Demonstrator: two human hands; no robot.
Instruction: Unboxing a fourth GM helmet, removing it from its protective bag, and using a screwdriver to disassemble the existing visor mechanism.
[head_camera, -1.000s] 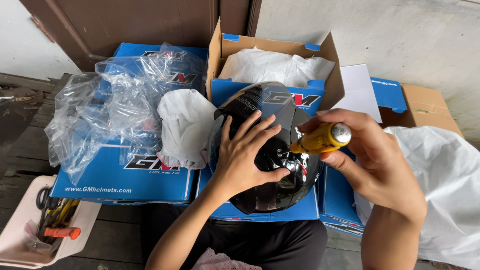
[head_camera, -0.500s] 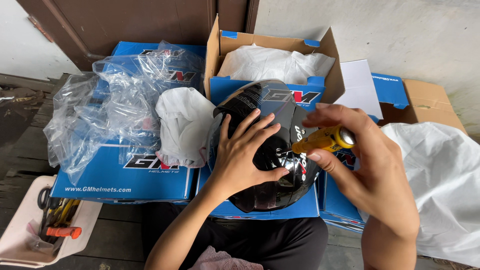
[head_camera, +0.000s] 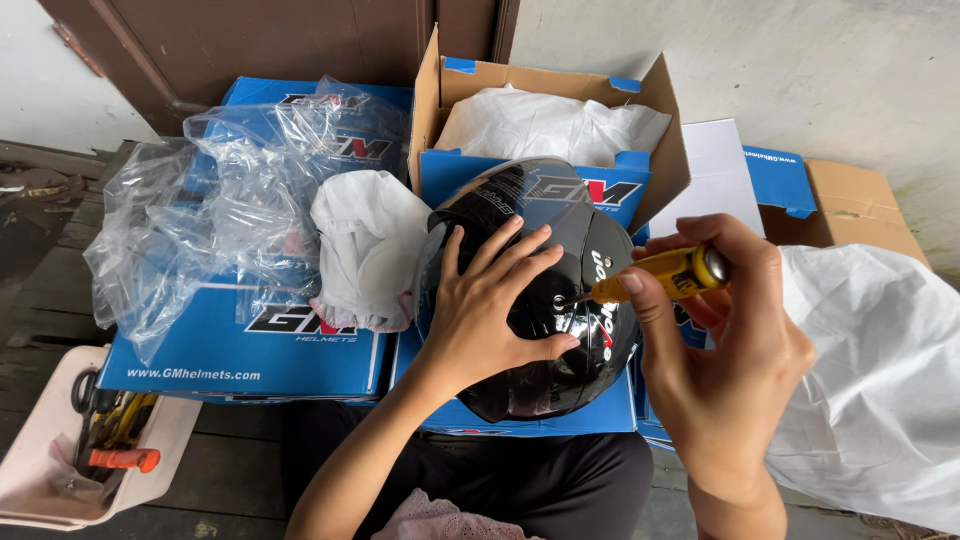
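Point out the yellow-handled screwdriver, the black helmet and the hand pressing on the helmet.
yellow-handled screwdriver (head_camera: 668, 273), head view, on the yellow handle between the fingers.
black helmet (head_camera: 592, 250), head view, on the glossy shell right of the fingers.
left hand (head_camera: 490, 310), head view, on the back of the hand.

I see the helmet (head_camera: 540, 300) on boxes (head_camera: 250, 340), open box (head_camera: 550, 120) behind it. Plastic wrap (head_camera: 230, 220) lies left; tool tray (head_camera: 70, 450) far left.

We cannot see the helmet's (head_camera: 560, 300) lower left, under our left hand (head_camera: 490, 320); the tool tub (head_camera: 60, 470) is cropped at lower left.
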